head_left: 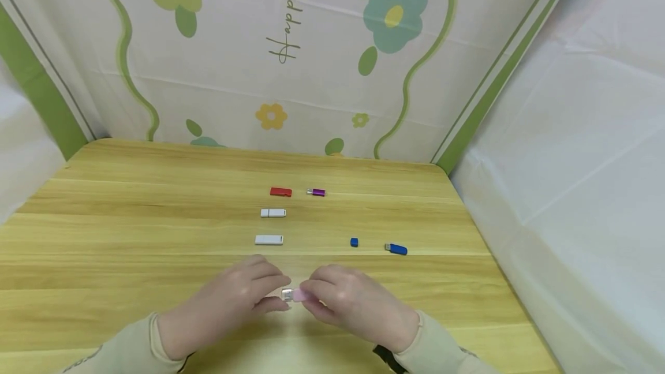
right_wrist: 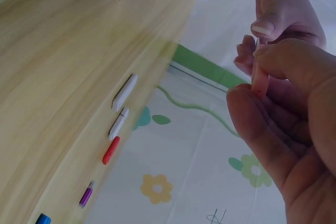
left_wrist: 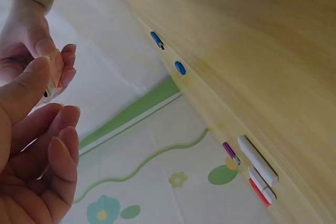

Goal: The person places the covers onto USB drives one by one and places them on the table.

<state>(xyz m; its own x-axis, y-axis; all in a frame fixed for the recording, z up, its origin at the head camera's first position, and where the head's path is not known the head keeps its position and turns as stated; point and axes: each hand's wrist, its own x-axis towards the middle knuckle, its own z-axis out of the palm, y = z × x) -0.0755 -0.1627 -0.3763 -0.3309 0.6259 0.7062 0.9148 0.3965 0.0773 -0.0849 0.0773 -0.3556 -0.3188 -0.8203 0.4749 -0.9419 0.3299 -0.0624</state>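
My right hand (head_left: 345, 299) pinches a pink USB stick (head_left: 299, 295) between thumb and fingers, low over the front of the table. The stick's clear end (head_left: 287, 294) points left, towards my left hand (head_left: 236, 299). Around that end, the left thumb and fingers are spread apart, with a gap between them in the head view. In the left wrist view, the left thumb (left_wrist: 31, 80) lies close by the pink stick (left_wrist: 56, 66); whether it touches is unclear. The right wrist view shows the pink stick (right_wrist: 259, 80) held upright between right thumb and forefinger.
Beyond the hands lie two white USB sticks, one nearer (head_left: 269, 240) and one farther (head_left: 273, 213), a red one (head_left: 281, 192) and a purple one (head_left: 316, 192). To the right are a blue cap (head_left: 354, 242) and a blue USB stick (head_left: 396, 249). Patterned cloth (head_left: 322, 91) hangs behind the table.
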